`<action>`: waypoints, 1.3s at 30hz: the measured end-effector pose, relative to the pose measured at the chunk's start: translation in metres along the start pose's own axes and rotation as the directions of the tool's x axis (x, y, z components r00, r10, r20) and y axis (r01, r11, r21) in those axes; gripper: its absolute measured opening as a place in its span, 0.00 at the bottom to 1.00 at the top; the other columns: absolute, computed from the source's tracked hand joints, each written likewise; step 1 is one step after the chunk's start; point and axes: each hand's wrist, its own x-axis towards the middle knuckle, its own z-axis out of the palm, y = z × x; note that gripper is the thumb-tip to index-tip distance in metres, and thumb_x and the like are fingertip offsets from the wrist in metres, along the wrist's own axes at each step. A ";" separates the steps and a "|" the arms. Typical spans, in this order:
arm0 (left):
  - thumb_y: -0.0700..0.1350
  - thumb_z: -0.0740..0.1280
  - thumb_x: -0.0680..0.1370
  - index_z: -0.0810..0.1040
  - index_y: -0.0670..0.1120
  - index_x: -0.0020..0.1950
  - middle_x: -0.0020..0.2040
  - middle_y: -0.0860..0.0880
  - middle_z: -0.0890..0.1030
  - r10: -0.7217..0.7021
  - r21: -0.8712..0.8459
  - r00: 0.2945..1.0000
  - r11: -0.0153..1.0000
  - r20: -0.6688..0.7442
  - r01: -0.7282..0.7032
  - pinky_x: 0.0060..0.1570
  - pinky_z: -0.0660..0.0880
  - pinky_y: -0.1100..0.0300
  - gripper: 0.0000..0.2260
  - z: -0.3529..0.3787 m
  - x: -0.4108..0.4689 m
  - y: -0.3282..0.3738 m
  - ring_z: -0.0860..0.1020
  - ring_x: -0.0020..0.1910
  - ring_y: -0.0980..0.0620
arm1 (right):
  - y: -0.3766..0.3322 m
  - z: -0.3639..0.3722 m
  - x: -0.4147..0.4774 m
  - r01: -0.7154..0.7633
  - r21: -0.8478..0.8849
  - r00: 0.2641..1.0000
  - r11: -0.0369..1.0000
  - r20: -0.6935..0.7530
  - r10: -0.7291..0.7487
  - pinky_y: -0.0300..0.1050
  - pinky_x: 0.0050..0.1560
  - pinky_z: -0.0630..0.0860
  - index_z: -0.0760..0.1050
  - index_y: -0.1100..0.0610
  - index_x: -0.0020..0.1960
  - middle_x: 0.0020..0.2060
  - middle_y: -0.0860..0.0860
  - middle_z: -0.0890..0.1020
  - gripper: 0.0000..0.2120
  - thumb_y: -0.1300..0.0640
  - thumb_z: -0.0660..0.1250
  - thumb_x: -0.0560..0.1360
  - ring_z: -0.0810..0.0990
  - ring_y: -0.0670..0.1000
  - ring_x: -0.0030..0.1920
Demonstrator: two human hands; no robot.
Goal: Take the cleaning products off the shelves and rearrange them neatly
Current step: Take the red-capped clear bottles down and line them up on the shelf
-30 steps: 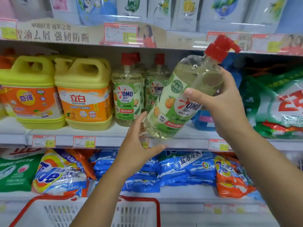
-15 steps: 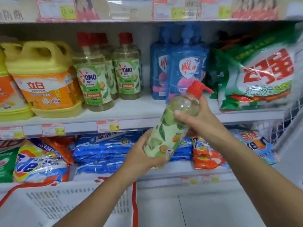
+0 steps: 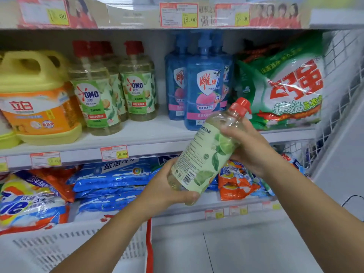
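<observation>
A clear bottle of pale green dish soap (image 3: pixel 204 154) sits near the middle of the view, held in the air in front of the shelves. It is tilted, with its red pump cap pointing to 1 o'clock and its base to 7 o'clock. The back label with the barcode faces the camera.

The left hand (image 3: pixel 167 192) cups the base from 8 o'clock, thumb curled across the bottom edge of the label. The right hand (image 3: pixel 248 146) comes in from 4 o'clock and grips the bottle's shoulder just below the cap, fingers wrapped round it.

On the middle shelf (image 3: pixel 149 138), at 10 o'clock from the held bottle, more green soap bottles (image 3: pixel 96 99) with red caps stand upright. A yellow jug (image 3: pixel 37 99) with an orange label stands just beside them at 9 o'clock. Blue pump bottles (image 3: pixel 204 89) stand at 12 o'clock behind the held bottle's cap, and a green and white bag (image 3: pixel 285 85) leans at 2 o'clock.

On the lower shelf lie blue bags (image 3: pixel 112 178) and an orange bag (image 3: pixel 234 184). A white basket (image 3: pixel 78 245) with a red rim sits at 7 o'clock.
</observation>
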 end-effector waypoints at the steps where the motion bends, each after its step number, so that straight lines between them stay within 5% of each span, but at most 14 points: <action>1: 0.46 0.84 0.56 0.69 0.62 0.66 0.59 0.56 0.80 0.051 0.046 0.996 0.998 -0.079 -0.047 0.54 0.77 0.64 0.43 0.007 0.000 -0.003 0.79 0.58 0.58 | -0.002 0.002 0.000 -0.003 -0.032 0.999 0.999 -0.040 0.001 0.56 0.46 0.83 0.72 0.49 0.65 0.53 0.51 0.85 0.28 0.52 0.77 0.68 0.86 0.54 0.51; 4: 0.59 0.82 0.53 0.65 0.65 0.69 0.64 0.57 0.71 0.183 0.304 0.960 0.946 -0.213 -0.112 0.59 0.73 0.62 0.48 0.014 0.001 -0.002 0.74 0.61 0.63 | -0.004 0.006 0.000 0.037 -0.044 0.987 0.998 -0.156 -0.044 0.48 0.39 0.82 0.73 0.49 0.61 0.50 0.50 0.86 0.27 0.48 0.77 0.65 0.87 0.52 0.45; 7: 0.59 0.82 0.55 0.63 0.65 0.72 0.65 0.60 0.70 0.095 0.325 0.992 0.944 -0.085 -0.063 0.60 0.72 0.65 0.49 -0.008 0.003 0.013 0.73 0.60 0.67 | -0.006 0.001 0.001 0.075 0.024 0.988 0.997 -0.139 -0.071 0.50 0.45 0.79 0.77 0.50 0.58 0.48 0.50 0.86 0.25 0.52 0.80 0.63 0.86 0.52 0.46; 13: 0.47 0.78 0.61 0.74 0.51 0.66 0.59 0.49 0.83 -0.148 -0.209 0.961 0.958 0.234 0.198 0.50 0.79 0.60 0.34 -0.025 -0.007 0.008 0.82 0.56 0.52 | 0.003 0.005 0.004 0.045 0.109 0.998 0.993 0.032 -0.049 0.56 0.55 0.76 0.78 0.50 0.61 0.52 0.51 0.85 0.25 0.55 0.76 0.65 0.84 0.53 0.50; 15: 0.44 0.79 0.63 0.77 0.48 0.61 0.55 0.51 0.85 -0.124 -0.184 0.980 0.971 0.155 0.152 0.50 0.79 0.62 0.28 -0.019 -0.010 0.008 0.83 0.54 0.52 | 0.000 0.012 0.004 0.018 0.013 1.000 1.000 0.019 -0.018 0.57 0.54 0.77 0.76 0.49 0.62 0.53 0.50 0.85 0.25 0.53 0.76 0.66 0.84 0.53 0.51; 18: 0.42 0.82 0.64 0.77 0.53 0.61 0.50 0.58 0.85 0.001 0.055 0.985 0.998 -0.171 0.009 0.47 0.78 0.66 0.28 -0.010 -0.009 0.010 0.83 0.50 0.57 | -0.006 0.018 0.004 -0.013 -0.157 0.997 0.988 -0.071 0.002 0.51 0.42 0.83 0.71 0.47 0.65 0.53 0.48 0.85 0.33 0.44 0.78 0.63 0.86 0.50 0.48; 22: 0.54 0.82 0.61 0.70 0.63 0.60 0.55 0.62 0.76 0.268 0.410 0.915 0.903 -0.303 -0.128 0.45 0.72 0.74 0.33 0.006 -0.011 0.014 0.75 0.53 0.67 | -0.007 0.023 0.004 0.022 -0.114 0.987 0.993 -0.153 -0.039 0.48 0.37 0.83 0.71 0.47 0.65 0.52 0.47 0.85 0.30 0.43 0.76 0.66 0.86 0.47 0.44; 25: 0.57 0.81 0.63 0.66 0.64 0.65 0.60 0.65 0.70 0.205 0.444 0.961 0.890 -0.186 -0.104 0.52 0.70 0.75 0.36 -0.004 -0.007 0.019 0.71 0.58 0.70 | -0.010 0.015 0.005 0.048 -0.101 0.989 0.994 -0.136 -0.062 0.56 0.46 0.84 0.73 0.51 0.64 0.52 0.51 0.85 0.32 0.48 0.80 0.63 0.86 0.53 0.48; 28: 0.56 0.81 0.64 0.60 0.63 0.76 0.69 0.62 0.70 -0.052 0.235 0.995 0.971 0.082 0.031 0.62 0.73 0.64 0.46 -0.025 0.003 0.019 0.71 0.65 0.66 | -0.007 0.002 0.005 0.066 -0.060 0.998 0.996 -0.015 -0.067 0.56 0.49 0.81 0.74 0.52 0.62 0.51 0.52 0.85 0.35 0.50 0.81 0.57 0.85 0.56 0.48; 31: 0.48 0.81 0.63 0.66 0.57 0.73 0.63 0.58 0.80 -0.120 -0.018 0.953 0.991 0.278 0.130 0.58 0.76 0.62 0.41 -0.024 -0.001 0.015 0.79 0.61 0.58 | -0.002 0.003 0.004 0.034 0.024 0.993 0.999 0.116 -0.036 0.50 0.46 0.81 0.72 0.55 0.66 0.52 0.54 0.83 0.42 0.50 0.82 0.55 0.83 0.55 0.49; 34: 0.44 0.82 0.62 0.71 0.57 0.65 0.54 0.60 0.84 -0.057 -0.010 0.992 0.998 0.111 0.058 0.51 0.77 0.66 0.35 -0.011 -0.003 0.011 0.82 0.54 0.59 | -0.007 0.005 0.006 -0.009 0.043 0.992 0.999 0.124 0.004 0.57 0.54 0.79 0.70 0.55 0.70 0.58 0.55 0.82 0.33 0.55 0.74 0.66 0.83 0.57 0.55; 37: 0.51 0.84 0.60 0.69 0.63 0.63 0.56 0.61 0.78 0.140 0.283 0.976 0.955 -0.167 -0.089 0.52 0.76 0.68 0.37 -0.004 -0.002 0.011 0.77 0.55 0.65 | -0.011 0.006 0.008 -0.025 -0.092 0.998 0.995 0.049 0.029 0.59 0.51 0.81 0.73 0.50 0.67 0.56 0.53 0.85 0.32 0.48 0.78 0.65 0.85 0.57 0.54; 39: 0.58 0.82 0.58 0.63 0.65 0.67 0.58 0.65 0.69 0.217 0.454 0.949 0.886 -0.227 -0.094 0.55 0.70 0.70 0.43 -0.001 -0.005 0.010 0.71 0.58 0.67 | -0.011 0.006 0.007 -0.024 -0.126 1.000 0.992 0.016 0.026 0.56 0.46 0.83 0.74 0.50 0.64 0.52 0.51 0.86 0.31 0.49 0.79 0.64 0.86 0.56 0.50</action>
